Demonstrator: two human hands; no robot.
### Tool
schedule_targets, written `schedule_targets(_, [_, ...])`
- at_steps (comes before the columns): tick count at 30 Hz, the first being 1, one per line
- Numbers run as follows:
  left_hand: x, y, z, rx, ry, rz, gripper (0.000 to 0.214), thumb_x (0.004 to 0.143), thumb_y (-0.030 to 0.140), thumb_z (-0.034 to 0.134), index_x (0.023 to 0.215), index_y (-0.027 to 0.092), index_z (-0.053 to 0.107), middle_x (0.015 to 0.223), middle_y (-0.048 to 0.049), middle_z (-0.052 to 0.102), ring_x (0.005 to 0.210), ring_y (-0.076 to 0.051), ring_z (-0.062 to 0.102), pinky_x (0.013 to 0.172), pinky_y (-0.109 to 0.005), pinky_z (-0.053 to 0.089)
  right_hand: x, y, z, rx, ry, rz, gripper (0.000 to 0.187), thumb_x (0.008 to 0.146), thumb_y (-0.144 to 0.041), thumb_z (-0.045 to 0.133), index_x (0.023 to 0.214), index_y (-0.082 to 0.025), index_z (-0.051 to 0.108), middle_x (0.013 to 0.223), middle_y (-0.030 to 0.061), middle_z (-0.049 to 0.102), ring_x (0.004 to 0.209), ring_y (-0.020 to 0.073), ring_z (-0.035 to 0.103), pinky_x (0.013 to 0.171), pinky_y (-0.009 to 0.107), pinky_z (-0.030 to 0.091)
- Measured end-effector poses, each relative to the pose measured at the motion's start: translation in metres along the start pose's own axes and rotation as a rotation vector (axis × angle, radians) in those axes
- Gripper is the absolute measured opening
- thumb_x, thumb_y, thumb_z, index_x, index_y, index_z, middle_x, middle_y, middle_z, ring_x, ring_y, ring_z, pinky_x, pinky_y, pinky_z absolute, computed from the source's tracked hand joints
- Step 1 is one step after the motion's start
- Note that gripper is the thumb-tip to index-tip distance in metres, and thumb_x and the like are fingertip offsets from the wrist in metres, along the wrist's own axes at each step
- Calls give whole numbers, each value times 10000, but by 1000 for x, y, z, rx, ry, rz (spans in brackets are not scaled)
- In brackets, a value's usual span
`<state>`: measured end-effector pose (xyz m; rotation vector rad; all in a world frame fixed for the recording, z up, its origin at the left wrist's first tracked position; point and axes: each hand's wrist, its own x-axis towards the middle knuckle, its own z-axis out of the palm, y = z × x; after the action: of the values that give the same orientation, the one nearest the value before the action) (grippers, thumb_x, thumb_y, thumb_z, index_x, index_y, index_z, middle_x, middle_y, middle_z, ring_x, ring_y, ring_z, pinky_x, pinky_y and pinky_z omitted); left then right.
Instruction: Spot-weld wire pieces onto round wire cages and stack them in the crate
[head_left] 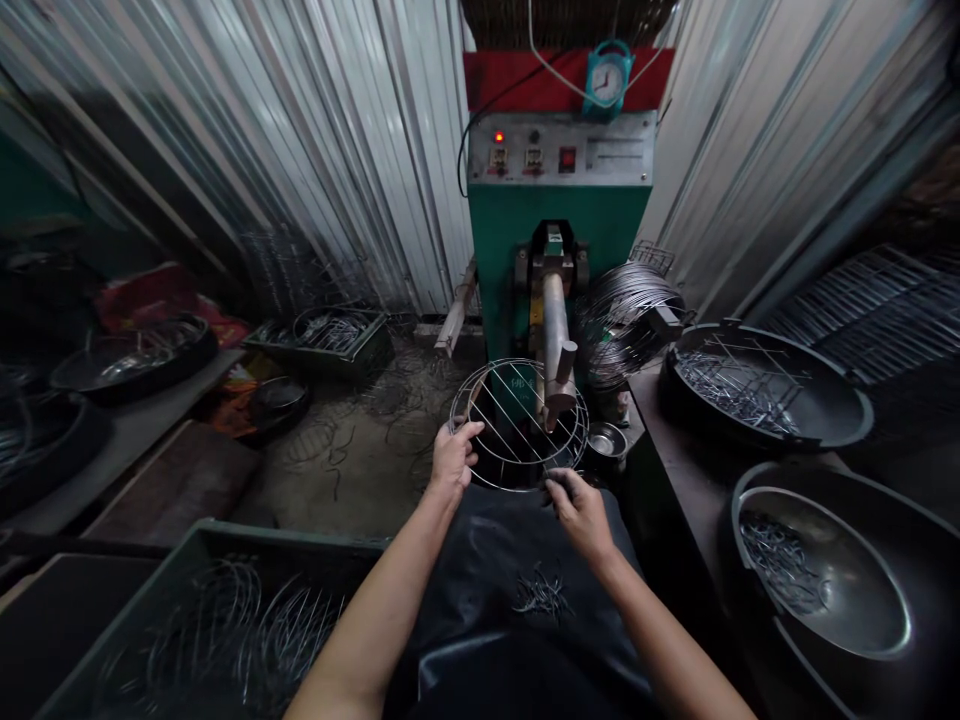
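"Where's the round wire rack (517, 412)?"

"By the tip of the metal arm (555, 325). On my remote feed, my left hand (454, 458) grips its rim; my right hand (579, 505) pinches its near edge, perhaps with a small wire; I can't tell."

"Risks?"

"Uneven grips might tilt those thin, shiny bars off line. A shifted knee could spill the curved wires (541, 595) off the smooth black apron (480, 625)."

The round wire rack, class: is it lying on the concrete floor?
No, the left hand grips the rim of the round wire rack, holding it by the green machine.
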<state>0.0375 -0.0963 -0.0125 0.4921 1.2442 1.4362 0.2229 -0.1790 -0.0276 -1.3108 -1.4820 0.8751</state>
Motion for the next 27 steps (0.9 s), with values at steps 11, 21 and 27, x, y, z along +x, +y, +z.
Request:
schedule_targets(11, [8, -10, 10, 6, 14, -79, 391, 432, 269, 698, 684, 185, 411, 511, 114, 281, 373, -9, 189, 355, -150, 105, -13, 11, -4, 81, 99, -52, 175, 856, -334, 504, 873, -188, 598, 687, 12, 632, 610, 130, 561, 586, 233, 449])
schedule_targets(21, [5, 1, 17, 52, 54, -58, 379, 430, 250, 707, 691, 183, 441, 486, 115, 305, 372, -15, 217, 369, -160, 121, -11, 16, 0, 151, 110, -30, 161, 847, -323, 513, 878, -196, 606, 723, 15, 647, 652, 138, 596, 613, 244, 465])
schedule_targets(27, [13, 2, 33, 61, 77, -69, 406, 413, 245, 708, 708, 187, 437, 503, 112, 309, 378, -17, 222, 368, -162, 114, 15, 14, 2, 205, 151, -11, 210, 818, -372, 530, 883, -188, 608, 794, 40, 672, 673, 158, 637, 627, 263, 503])
